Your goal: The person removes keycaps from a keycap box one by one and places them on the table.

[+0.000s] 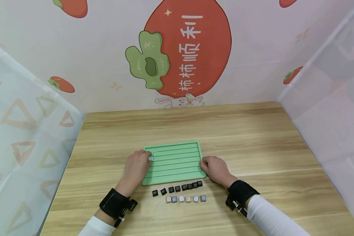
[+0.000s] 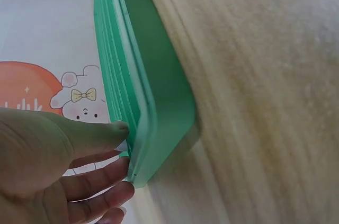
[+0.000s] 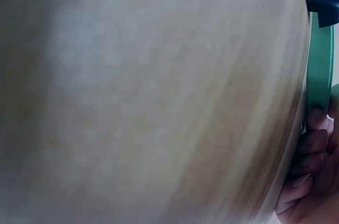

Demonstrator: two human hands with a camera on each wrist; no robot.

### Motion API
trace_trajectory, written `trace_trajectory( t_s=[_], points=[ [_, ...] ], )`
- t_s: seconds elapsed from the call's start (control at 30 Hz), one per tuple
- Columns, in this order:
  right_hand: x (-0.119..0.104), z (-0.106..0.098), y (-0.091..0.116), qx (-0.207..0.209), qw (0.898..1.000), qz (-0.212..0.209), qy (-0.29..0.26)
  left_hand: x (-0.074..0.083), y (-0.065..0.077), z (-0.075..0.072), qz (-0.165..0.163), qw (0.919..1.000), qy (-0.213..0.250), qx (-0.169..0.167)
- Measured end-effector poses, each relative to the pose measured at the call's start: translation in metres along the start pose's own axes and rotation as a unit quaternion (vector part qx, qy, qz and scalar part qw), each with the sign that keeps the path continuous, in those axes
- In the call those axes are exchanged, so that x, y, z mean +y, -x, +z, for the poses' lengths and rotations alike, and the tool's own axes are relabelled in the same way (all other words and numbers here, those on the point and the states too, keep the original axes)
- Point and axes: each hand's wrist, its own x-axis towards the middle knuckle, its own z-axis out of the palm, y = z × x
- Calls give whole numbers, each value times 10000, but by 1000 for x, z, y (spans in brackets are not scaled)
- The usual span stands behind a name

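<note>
A light green tray (image 1: 174, 164) with raised parallel ridges lies on the table. At its left edge my left hand (image 1: 137, 165) pinches a small whitish keycap (image 1: 151, 159) between thumb and fingers, just over the tray's rim. In the left wrist view the keycap is mostly hidden behind the thumb (image 2: 100, 135). My right hand (image 1: 216, 168) grips the tray's right edge with curled fingers; the right wrist view shows its fingers (image 3: 312, 142) against the green side wall (image 3: 320, 65). Nearer me lie a row of black keycaps (image 1: 178, 188) and a row of pale and grey keycaps (image 1: 181, 199).
The wooden table (image 1: 239, 131) reaches back to a printed backdrop (image 1: 106, 65). Patterned cloth walls stand at the left (image 1: 26, 131) and right (image 1: 333, 98). Each wrist wears a black strap with a camera.
</note>
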Motion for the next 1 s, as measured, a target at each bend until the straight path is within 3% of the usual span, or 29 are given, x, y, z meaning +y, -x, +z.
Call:
trace_trajectory(
  t_s=[0.33,0.7,1.0],
  points=[
    [-1,-1,0,-44,10000,14,2,-2,-2,3,-8,9999,-6,149],
    [-1,-1,1,51,10000,-14,51,3,1,-10,-99,9995,105,266],
    [-2,-2,1,43,10000,-49,74,7,7,-19,41,9994,102,338]
  ],
)
